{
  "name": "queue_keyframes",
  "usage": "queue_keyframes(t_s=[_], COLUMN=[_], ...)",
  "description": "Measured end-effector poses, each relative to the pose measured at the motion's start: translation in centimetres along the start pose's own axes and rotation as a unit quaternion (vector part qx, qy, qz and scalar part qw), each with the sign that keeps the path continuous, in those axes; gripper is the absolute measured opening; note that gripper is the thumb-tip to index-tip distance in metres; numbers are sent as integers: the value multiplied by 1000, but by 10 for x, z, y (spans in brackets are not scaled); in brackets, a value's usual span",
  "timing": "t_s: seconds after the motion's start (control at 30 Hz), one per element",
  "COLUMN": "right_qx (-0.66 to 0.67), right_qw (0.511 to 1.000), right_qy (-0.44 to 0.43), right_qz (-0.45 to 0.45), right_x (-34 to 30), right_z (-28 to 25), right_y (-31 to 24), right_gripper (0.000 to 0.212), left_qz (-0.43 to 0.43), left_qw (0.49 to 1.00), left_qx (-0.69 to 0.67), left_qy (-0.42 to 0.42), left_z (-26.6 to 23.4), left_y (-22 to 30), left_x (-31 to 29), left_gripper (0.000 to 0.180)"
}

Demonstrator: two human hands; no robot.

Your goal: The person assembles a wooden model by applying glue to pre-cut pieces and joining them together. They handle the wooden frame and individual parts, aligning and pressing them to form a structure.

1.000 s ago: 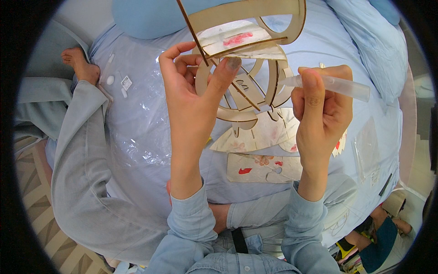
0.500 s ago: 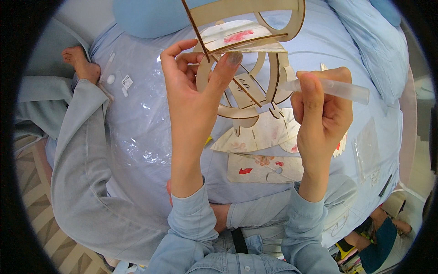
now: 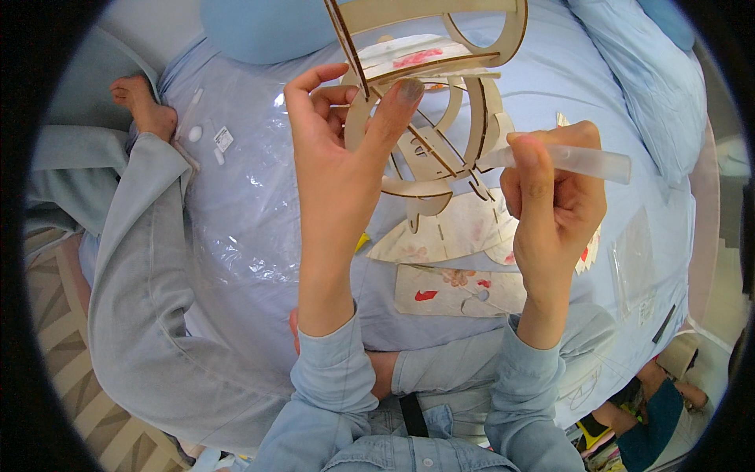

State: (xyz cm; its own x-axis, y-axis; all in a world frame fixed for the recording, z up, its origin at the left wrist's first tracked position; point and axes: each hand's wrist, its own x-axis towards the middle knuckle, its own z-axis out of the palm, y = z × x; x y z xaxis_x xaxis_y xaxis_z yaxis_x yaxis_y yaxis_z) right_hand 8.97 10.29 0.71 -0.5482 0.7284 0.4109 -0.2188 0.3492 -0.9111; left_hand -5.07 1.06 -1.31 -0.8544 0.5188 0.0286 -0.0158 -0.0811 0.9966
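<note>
My left hand [image 3: 346,149] grips an assembled thin-plywood frame [image 3: 472,130] of curved ribs and slotted bars, thumb in front and fingers behind its left side. White panels with red painted marks are fitted in its upper part. In my right hand [image 3: 550,189] is a slim translucent white tube [image 3: 590,163], pinched between thumb and fingers. Its narrow tip points left and reaches the lower right joint of the frame; whether it touches is hard to tell. Below the frame lie a curved painted wooden panel [image 3: 425,236] and a rectangular one [image 3: 460,291] with red and flower-like marks.
A light blue sheet [image 3: 377,326] covers the bed. Clear plastic wrap [image 3: 244,228] spreads at left, near small white pieces [image 3: 195,134]. A clear plastic bag [image 3: 633,263] lies at right. Another person's leg [image 3: 141,307] and bare foot [image 3: 141,106] are at left. A blue cushion [image 3: 267,31] stands behind.
The plywood frame has tilted and shifted slightly in my left hand. The tube's tip has moved a little down and left, toward the frame's lower right joint.
</note>
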Motion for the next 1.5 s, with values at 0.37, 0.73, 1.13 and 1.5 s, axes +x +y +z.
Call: queue_keyframes(t_s=[0.37,0.73,1.13,1.5], right_qx=[130,170,155,128], right_qw=[991,985,988,992], right_qy=[10,13,17,-2], right_qz=[17,25,-7,6], right_x=[1,9,13,11], right_z=[-5,-13,-24,-16], right_y=[-4,-13,-3,-3], right_gripper=[4,17,17,24], left_qz=[-6,-14,-14,-4], left_qw=[1000,1000,999,999], left_qx=[6,-16,-42,-37], left_qy=[2,2,-19,-20], left_z=[-1,0,-9,-18], left_y=[2,5,2,-2], left_x=[0,0,-5,-5], left_gripper=[47,51,57,55])
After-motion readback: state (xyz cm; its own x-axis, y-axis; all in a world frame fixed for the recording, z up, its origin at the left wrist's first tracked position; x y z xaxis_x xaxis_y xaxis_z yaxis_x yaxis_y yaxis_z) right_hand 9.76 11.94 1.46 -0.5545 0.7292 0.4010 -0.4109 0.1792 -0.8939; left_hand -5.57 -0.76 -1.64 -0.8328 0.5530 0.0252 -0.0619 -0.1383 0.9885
